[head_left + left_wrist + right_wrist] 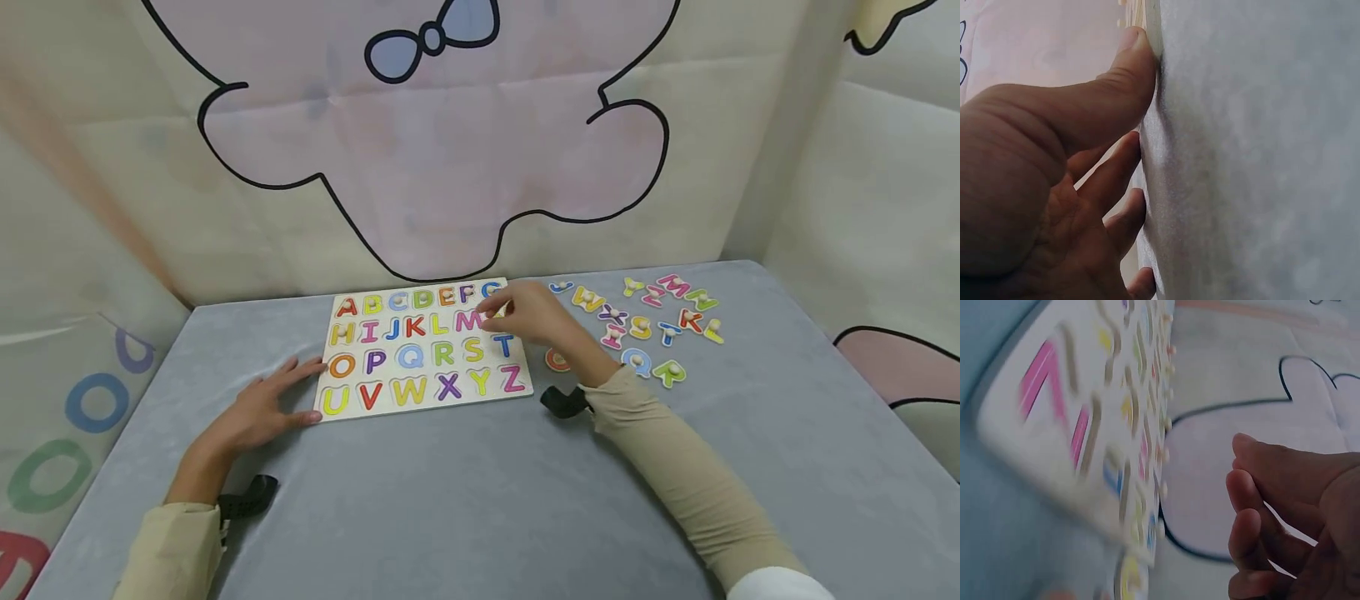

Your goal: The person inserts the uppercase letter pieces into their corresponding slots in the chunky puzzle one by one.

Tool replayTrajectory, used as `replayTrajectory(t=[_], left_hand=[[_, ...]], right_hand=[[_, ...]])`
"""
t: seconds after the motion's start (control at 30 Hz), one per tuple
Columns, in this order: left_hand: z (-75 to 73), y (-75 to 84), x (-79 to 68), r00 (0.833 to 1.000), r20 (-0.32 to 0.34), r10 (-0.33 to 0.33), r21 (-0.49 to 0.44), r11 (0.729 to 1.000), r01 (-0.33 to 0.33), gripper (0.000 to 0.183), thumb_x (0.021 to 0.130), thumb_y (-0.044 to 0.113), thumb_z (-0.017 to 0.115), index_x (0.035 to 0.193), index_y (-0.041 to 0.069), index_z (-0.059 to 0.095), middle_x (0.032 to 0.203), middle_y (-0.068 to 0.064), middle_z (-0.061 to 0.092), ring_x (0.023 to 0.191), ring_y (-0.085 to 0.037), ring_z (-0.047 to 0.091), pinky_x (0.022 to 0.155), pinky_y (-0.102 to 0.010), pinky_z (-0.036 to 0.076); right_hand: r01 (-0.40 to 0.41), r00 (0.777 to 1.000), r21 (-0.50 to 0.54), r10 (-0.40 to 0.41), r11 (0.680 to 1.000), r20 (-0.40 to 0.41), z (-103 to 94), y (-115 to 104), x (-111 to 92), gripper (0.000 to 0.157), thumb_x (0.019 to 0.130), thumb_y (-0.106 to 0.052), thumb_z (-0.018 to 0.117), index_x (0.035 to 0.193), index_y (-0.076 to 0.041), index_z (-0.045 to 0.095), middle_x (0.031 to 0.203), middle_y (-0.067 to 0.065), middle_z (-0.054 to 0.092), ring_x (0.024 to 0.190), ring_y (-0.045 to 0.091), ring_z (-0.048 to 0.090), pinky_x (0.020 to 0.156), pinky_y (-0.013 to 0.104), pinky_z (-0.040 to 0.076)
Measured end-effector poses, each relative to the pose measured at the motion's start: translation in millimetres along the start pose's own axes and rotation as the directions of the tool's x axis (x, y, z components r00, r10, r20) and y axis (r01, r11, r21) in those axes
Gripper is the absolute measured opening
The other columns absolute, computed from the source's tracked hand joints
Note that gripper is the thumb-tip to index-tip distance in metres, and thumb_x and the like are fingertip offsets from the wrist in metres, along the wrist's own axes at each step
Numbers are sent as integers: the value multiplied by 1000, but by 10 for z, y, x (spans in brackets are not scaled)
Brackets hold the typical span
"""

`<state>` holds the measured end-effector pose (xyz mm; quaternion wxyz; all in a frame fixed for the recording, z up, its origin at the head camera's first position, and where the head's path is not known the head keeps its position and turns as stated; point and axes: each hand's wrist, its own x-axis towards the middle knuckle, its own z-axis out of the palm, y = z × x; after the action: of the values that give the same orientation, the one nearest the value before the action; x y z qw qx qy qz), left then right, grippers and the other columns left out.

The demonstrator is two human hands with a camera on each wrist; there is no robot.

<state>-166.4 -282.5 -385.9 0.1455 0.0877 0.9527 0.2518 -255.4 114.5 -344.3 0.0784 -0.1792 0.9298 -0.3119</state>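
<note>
A white alphabet puzzle board with coloured letters lies on the table. My left hand rests at its left edge, thumb and fingertips touching the side. In the left wrist view, the left thumb presses near the board's edge, with the fingers spread. My right hand hovers over the board's upper right corner, next to the blue letter G, which it partly covers. In the right wrist view, the right hand has bent fingers and the thumb near the index fingertip; nothing shows between them. Knobbed letter pieces fill the top row.
Loose knobbed letter pieces lie right of the board, among them a yellow W, blue Q, green R and red K. A grey cloth covers the table. A printed curtain hangs behind.
</note>
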Motion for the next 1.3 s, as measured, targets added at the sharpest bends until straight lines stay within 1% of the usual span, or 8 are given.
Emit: replayTrajectory(t=[0.13, 0.3, 0.5, 0.63, 0.8, 1.03, 1.17, 1.3], left_hand=[[-12, -27, -17, 1000, -9, 16, -7, 1000, -16, 83, 80, 35, 81, 151, 18, 41, 161, -31, 21, 147, -56, 17, 114, -74, 6], [-15, -33, -17, 1000, -14, 18, -2, 1000, -18, 83, 80, 35, 81, 151, 19, 41, 160, -32, 21, 147, -56, 18, 113, -74, 6], [-16, -51, -24, 1000, -17, 0, 18, 1000, 0, 84, 79, 36, 82, 151, 19, 41, 159, -35, 20, 145, -58, 19, 112, -74, 7], [-18, -52, -5, 1000, -17, 10, 22, 1000, -10, 84, 80, 37, 81, 151, 19, 41, 160, -34, 20, 146, -57, 19, 113, -74, 7], [-36, -56, -16, 1000, -20, 15, 22, 1000, -15, 84, 79, 37, 81, 151, 19, 41, 159, -35, 19, 145, -58, 20, 112, -74, 8], [-10, -43, -27, 999, -23, 26, -9, 1000, -26, 81, 80, 35, 81, 149, 18, 43, 160, -33, 22, 147, -57, 17, 112, -74, 7], [7, -46, -27, 999, -27, 43, -16, 999, -44, 80, 80, 34, 81, 148, 18, 44, 161, -27, 26, 148, -54, 16, 112, -75, 7], [19, -42, -23, 999, -26, 35, -21, 999, -36, 78, 80, 34, 81, 148, 19, 44, 161, -24, 27, 149, -52, 15, 112, -75, 6]], right_hand=[[-44, 999, -28, 43, 999, -18, -305, 305, -263, 31, 87, -23, 76, 118, -15, 75, 105, 1, 76, 83, 19, 59, 69, 29, 46], [-97, 995, -31, 96, 995, -11, -645, 720, -475, 29, 89, -23, 74, 117, -12, 74, 109, 6, 75, 88, 22, 59, 70, 29, 47], [-155, 988, -45, 156, 987, 24, -826, 1039, -613, 25, 88, -22, 75, 109, -8, 76, 104, 9, 74, 84, 20, 60, 68, 28, 46], [-208, 974, -83, 215, 974, 76, -864, 1152, -646, 20, 87, -18, 77, 103, -6, 75, 91, 7, 71, 81, 20, 56, 65, 29, 43], [-208, 969, -118, 221, 971, 109, -838, 1187, -640, 16, 84, -15, 79, 96, -6, 74, 78, 4, 64, 76, 17, 53, 65, 29, 42], [-162, 982, -109, 171, 981, 78, -720, 1122, -608, 18, 83, -18, 80, 98, -8, 75, 79, 1, 66, 78, 15, 54, 70, 28, 42], [-129, 990, -88, 133, 988, 41, -632, 1070, -573, 17, 84, -15, 79, 99, -7, 75, 81, 3, 66, 78, 16, 55, 70, 28, 42], [-133, 990, -97, 136, 986, 30, -576, 1059, -553, 17, 85, -16, 78, 99, -8, 75, 83, 3, 68, 78, 14, 57, 70, 27, 43]])
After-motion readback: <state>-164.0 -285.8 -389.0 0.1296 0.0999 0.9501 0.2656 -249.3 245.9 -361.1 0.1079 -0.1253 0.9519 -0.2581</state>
